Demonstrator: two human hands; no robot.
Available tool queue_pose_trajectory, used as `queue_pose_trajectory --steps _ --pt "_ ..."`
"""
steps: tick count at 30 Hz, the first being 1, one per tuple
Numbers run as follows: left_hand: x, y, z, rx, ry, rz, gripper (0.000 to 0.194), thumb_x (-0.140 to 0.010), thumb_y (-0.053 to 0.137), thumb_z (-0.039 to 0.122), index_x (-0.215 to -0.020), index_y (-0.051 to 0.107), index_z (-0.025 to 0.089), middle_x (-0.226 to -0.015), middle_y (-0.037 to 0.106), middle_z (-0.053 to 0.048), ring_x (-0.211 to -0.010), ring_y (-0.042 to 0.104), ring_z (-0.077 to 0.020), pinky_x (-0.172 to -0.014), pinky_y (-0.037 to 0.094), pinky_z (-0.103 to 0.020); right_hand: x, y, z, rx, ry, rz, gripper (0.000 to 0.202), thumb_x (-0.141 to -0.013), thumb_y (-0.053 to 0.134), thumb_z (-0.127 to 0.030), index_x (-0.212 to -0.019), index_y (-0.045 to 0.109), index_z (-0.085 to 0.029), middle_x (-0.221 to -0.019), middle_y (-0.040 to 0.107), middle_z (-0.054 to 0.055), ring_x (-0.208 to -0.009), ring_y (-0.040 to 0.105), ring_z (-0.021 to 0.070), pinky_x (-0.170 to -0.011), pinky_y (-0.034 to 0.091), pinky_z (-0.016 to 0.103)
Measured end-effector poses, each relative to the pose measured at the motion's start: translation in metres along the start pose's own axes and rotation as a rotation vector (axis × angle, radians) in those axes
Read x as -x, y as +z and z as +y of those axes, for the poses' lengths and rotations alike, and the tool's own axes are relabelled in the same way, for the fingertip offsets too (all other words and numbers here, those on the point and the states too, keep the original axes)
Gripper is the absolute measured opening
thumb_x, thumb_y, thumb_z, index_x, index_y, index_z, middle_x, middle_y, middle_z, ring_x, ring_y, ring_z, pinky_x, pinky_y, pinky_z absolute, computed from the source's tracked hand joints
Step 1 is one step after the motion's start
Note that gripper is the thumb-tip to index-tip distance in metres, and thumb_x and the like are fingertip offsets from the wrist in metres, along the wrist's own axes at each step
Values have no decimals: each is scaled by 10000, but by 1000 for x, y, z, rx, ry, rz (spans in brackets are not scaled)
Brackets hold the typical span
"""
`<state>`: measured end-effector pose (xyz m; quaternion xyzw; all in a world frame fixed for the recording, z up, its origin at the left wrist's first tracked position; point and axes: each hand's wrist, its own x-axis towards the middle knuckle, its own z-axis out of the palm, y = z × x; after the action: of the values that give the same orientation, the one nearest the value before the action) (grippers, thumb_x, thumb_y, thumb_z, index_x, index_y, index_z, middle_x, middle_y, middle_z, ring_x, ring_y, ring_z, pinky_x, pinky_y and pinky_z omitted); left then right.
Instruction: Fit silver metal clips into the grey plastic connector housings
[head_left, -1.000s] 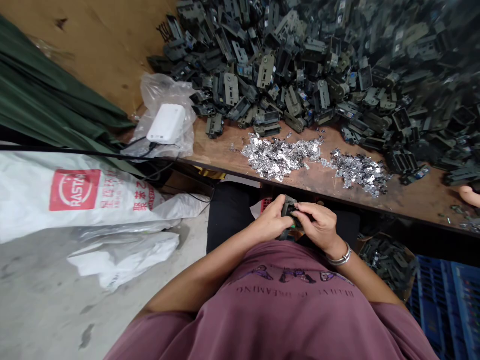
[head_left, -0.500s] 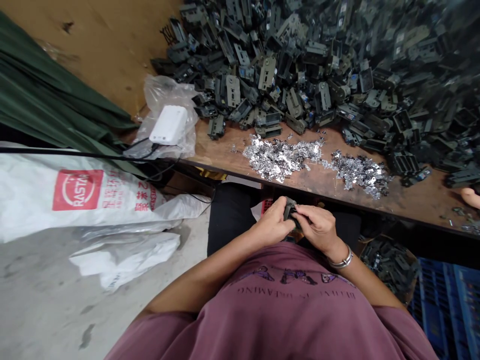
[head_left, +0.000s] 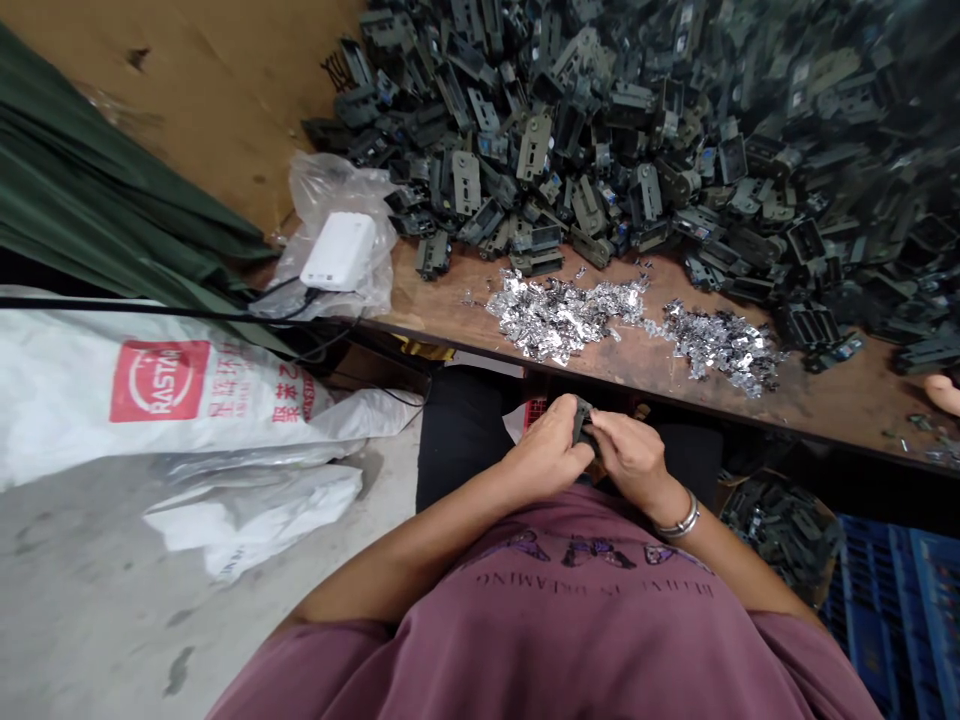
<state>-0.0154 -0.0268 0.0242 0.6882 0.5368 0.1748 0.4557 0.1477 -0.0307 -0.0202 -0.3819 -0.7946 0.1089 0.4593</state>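
A small dark grey plastic housing (head_left: 581, 416) is held over my lap, just below the table's front edge. My left hand (head_left: 550, 448) is closed around it from the left, thumb near its lower end. From the right, the bent fingers of my right hand (head_left: 630, 452) press against the same housing. Whether a small metal piece sits between those fingertips is hidden. Beyond my hands, on the brown tabletop (head_left: 442, 310), lie two heaps of shiny metal clips, a larger heap (head_left: 559, 315) and a smaller heap (head_left: 726, 348).
A big pile of similar dark housings (head_left: 600, 140) covers the table's back. A white power bank (head_left: 339, 250) with cables rests on clear plastic at left. White sacks (head_left: 255, 500) lie on the floor. Right are a filled box (head_left: 784, 530), blue pallet (head_left: 885, 600) and another person's hand (head_left: 941, 392).
My right hand has shifted slightly left and its fingers lie closer over the housing. The left hand still grips it in nearly the same spot.
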Motion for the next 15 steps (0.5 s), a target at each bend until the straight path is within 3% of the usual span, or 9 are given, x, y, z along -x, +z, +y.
queue_pose_trajectory --steps 3,8,11,13,15 --pt "-1 1 2 15 -7 -6 214 -746 477 174 -791 280 244 -813 438 2 -778 478 -190 -701 412 -343 -2 -2 1 -3 37 7 217 -903 600 -122 -1077 695 -212 -857 756 61 -754 732 176 -699 632 297" --pt "1 3 6 -115 -27 -18 206 -752 473 136 -824 308 237 -871 462 -29 -861 514 -226 -806 450 -402 7 3 4 49 -58 -62 279 -932 510 -108 -1159 664 -160 -954 747 136 -881 732 226 -781 633 364" --pt "2 4 5 -125 -42 -7 200 -740 494 127 -856 362 223 -884 492 -44 -869 526 -233 -818 456 -415 5 2 4 55 -73 -102 281 -938 499 -117 -1165 658 -159 -934 745 125 -862 728 214 -776 633 352" --pt "1 3 3 -54 -53 2 195 -750 543 187 -885 405 209 -879 518 -46 -833 535 -226 -774 468 -403 -1 -3 4 -2 -32 -123 249 -934 544 -148 -1145 670 -189 -903 747 94 -809 724 191 -736 632 321" --pt "0 1 1 49 -37 12 309 -741 640 298 -955 445 191 -904 554 -50 -819 551 -220 -742 480 -384 -6 -10 5 -111 81 -130 259 -919 600 -189 -1170 661 -211 -942 748 82 -764 715 168 -683 626 292"
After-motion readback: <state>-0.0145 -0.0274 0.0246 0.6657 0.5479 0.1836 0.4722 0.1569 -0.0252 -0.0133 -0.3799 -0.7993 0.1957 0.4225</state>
